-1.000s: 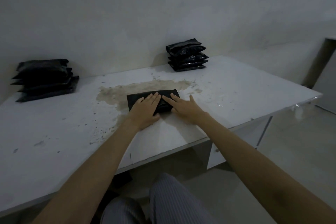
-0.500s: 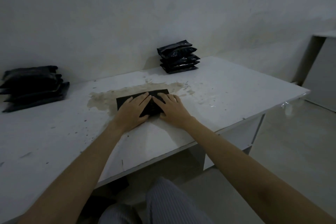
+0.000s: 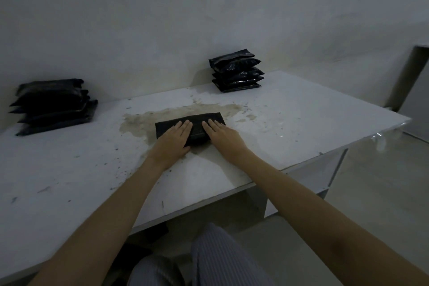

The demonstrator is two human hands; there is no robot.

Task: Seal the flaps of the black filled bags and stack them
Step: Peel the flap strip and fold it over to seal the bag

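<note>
A black filled bag point(image 3: 197, 126) lies flat on the white table point(image 3: 301, 123), over a brown stain. My left hand point(image 3: 173, 139) presses its left half with straight fingers. My right hand point(image 3: 224, 134) lies flat on its right half, fingers straight too. A gap of bare bag shows between the two hands. One stack of black bags point(image 3: 236, 73) stands at the back of the table near the wall. A second, wider stack of black bags point(image 3: 53, 105) sits at the far left.
The table's right corner point(image 3: 404, 121) and front edge point(image 3: 232, 195) drop to a pale floor. A grey wall runs behind the table. A dark doorway or cabinet edge point(image 3: 408, 76) stands at the right. My striped trouser legs point(image 3: 209, 260) are under the table edge.
My hands have slid apart across the bag, fingertips no longer meeting at its middle. The view has shifted slightly between frames.
</note>
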